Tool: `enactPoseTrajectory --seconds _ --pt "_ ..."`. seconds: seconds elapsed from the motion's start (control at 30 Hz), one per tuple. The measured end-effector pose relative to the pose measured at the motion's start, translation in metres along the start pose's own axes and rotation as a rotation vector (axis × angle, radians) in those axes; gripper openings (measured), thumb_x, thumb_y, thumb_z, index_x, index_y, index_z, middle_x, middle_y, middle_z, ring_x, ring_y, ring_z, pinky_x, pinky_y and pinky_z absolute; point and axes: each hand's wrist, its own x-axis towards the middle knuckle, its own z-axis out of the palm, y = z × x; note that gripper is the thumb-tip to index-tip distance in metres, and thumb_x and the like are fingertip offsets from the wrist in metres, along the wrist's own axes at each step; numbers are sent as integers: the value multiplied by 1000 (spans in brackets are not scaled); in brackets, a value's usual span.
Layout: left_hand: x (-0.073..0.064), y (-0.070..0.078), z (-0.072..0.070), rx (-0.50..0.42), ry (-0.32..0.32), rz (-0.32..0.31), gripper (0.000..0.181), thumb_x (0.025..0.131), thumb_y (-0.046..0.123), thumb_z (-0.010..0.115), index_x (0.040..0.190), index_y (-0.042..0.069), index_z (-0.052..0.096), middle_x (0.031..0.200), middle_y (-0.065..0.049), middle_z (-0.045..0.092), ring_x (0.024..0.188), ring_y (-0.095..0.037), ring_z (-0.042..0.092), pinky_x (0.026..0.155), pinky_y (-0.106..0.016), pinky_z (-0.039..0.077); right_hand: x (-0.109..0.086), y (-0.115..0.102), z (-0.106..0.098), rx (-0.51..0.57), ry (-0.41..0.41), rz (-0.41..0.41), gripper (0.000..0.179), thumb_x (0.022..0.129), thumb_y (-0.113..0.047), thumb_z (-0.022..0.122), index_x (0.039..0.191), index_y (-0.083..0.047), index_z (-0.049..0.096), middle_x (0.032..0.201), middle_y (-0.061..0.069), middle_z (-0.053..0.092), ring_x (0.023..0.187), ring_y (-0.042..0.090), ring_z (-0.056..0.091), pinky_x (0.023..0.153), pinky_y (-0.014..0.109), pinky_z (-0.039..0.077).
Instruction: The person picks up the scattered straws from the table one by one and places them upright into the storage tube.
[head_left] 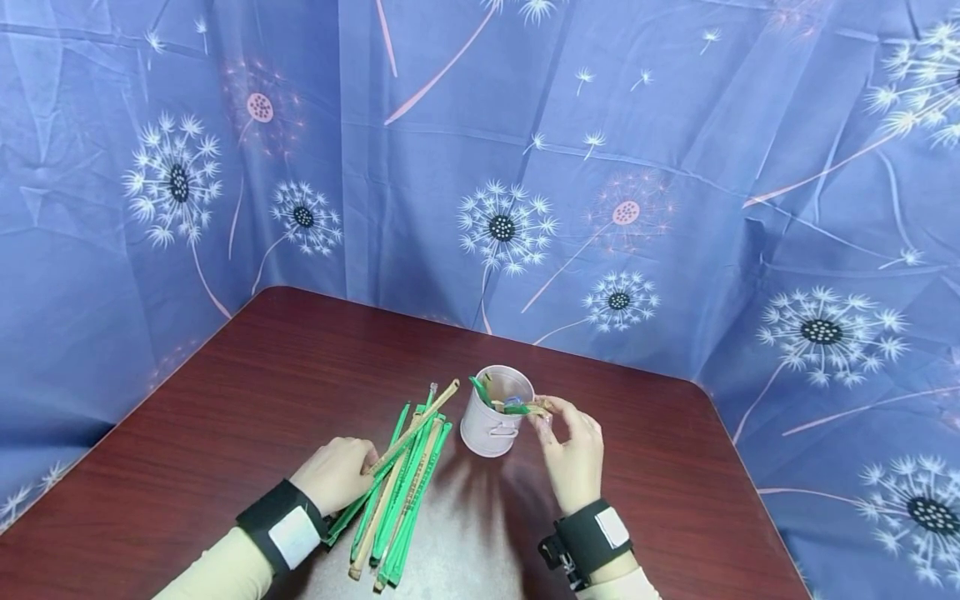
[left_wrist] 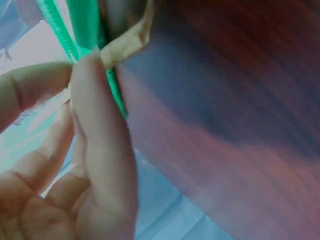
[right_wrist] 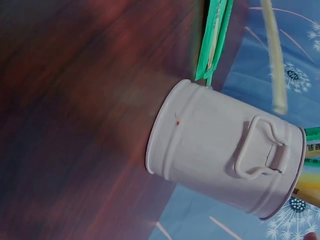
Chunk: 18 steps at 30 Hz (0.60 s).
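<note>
My left hand point(head_left: 337, 475) pinches one end of a tan wrapped stick point(head_left: 414, 429) between thumb and fingers. Its other end points up toward the small bucket, above a pile of long, thin green and tan wrapped sticks point(head_left: 405, 500). In the left wrist view the pinched tan stick point(left_wrist: 125, 47) shows beyond the fingertips, near green wrappers point(left_wrist: 84, 22). The pale metal bucket point(head_left: 487, 429) stands upright with a few green and tan sticks point(right_wrist: 312, 150) leaning out of it. My right hand point(head_left: 573, 446), at the bucket's right rim, grips the ends of some of these sticks.
The bucket has a wire side handle point(right_wrist: 255, 150). Beneath everything is a dark red-brown wooden table point(head_left: 322, 358) with rounded far corners. Blue cloth with dandelion prints point(head_left: 420, 208) hangs behind it and along both sides.
</note>
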Motion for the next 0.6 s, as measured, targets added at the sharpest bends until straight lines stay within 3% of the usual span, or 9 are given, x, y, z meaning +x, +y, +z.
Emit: enactPoseTrajectory --seconds 0.17,0.27,0.37,0.47,0.6 --pt "0 10 -4 -46 61 1 13 81 9 69 93 9 75 78 3 65 67 -9 56 66 -37 52 0 -5 -1 97 82 32 41 77 9 75 116 -3 74 98 10 78 91 27 70 84 38 46" --pt "0 16 -5 -95 107 9 13 84 13 69 94 11 76 79 4 68 70 -8 60 68 -37 54 3 -11 -4 178 153 43 37 82 12 68 116 -1 74 102 11 77 85 17 69 76 21 49" --pt "-1 22 -6 -136 157 43 12 85 17 70 95 13 76 81 5 69 72 -7 62 68 -36 54 8 -18 -6 252 218 29 28 88 9 64 114 3 74 106 13 77 86 7 67 72 14 50" --pt "-2 29 -8 -163 214 103 14 86 17 71 99 16 77 85 6 70 73 -5 63 65 -33 54 13 -26 -8 292 262 -12 24 89 8 63 110 6 75 104 16 76 90 5 65 73 15 50" --pt "-4 38 -10 -172 297 207 17 86 17 73 102 20 78 88 12 67 74 -3 61 61 -27 51 17 -40 -12 365 270 -102 22 84 14 65 103 9 75 96 21 75 95 16 65 84 22 50"
